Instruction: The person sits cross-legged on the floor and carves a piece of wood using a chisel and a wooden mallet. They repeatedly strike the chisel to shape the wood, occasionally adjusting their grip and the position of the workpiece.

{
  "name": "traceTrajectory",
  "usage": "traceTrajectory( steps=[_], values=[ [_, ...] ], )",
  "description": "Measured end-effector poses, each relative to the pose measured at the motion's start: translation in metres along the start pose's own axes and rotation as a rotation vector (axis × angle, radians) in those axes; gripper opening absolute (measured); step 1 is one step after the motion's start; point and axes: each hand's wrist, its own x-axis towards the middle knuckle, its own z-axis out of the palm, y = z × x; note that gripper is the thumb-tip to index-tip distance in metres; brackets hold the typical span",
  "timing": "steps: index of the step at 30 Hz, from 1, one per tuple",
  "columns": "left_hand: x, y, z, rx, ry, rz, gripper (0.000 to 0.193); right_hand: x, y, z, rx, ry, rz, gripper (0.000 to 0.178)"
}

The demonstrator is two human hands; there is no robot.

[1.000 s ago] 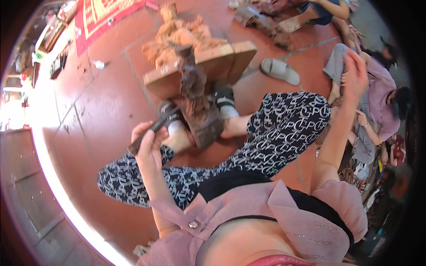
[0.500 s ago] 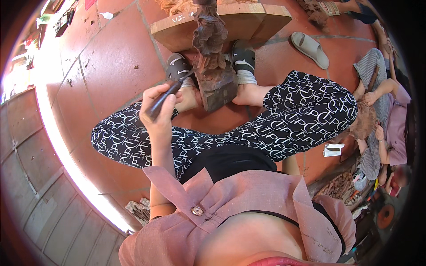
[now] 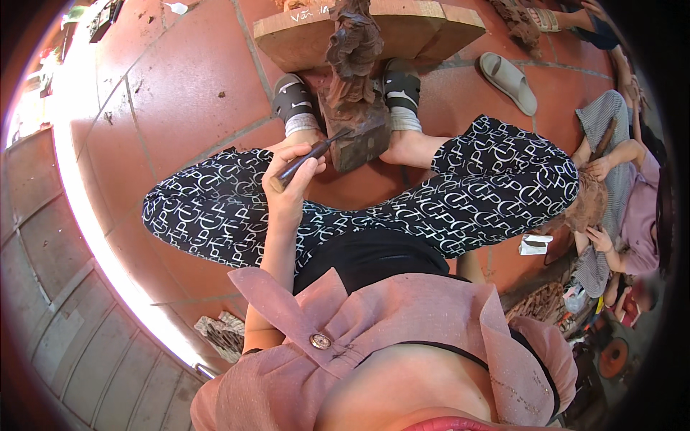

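Observation:
My left hand is closed around the dark wooden handle of a carving chisel. Its thin metal blade points up and right, and the tip lies at the block-shaped base of a dark brown wood carving. Whether the tip touches the wood, I cannot tell. The carving, with its rough, folded surface, stands between my feet in front of a pale wooden slab. Of my right arm only a bit of forearm shows beside my thigh; the right hand is hidden.
A loose grey slipper lies on the red tiles at the right. Farther right, another person's hands are at a brown carved piece. A white paper packet lies near my right knee. Wood chips dot the floor.
My left hand has moved right and slightly down with the chisel, bringing its tip from the carving's left side onto the base area. The view has shifted slightly.

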Motion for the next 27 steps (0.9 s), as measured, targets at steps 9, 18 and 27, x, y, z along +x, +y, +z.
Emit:
traceTrajectory(
  steps=[9, 18, 27],
  values=[
    [0.004, -0.022, 0.001, 0.027, 0.039, 0.028, 0.017, -0.015, -0.094, -0.066, 0.585, 0.097, -0.266, 0.033],
    [-0.006, -0.007, 0.012, 0.221, 0.046, 0.104, 0.025, -0.119, -0.168, -0.223, 0.937, -0.147, -0.637, 0.056],
    [-0.003, 0.000, 0.028, 0.830, -0.072, 0.587, 0.032, -0.193, -0.241, -0.076, 0.619, -0.441, -0.648, 0.064]
  ],
)
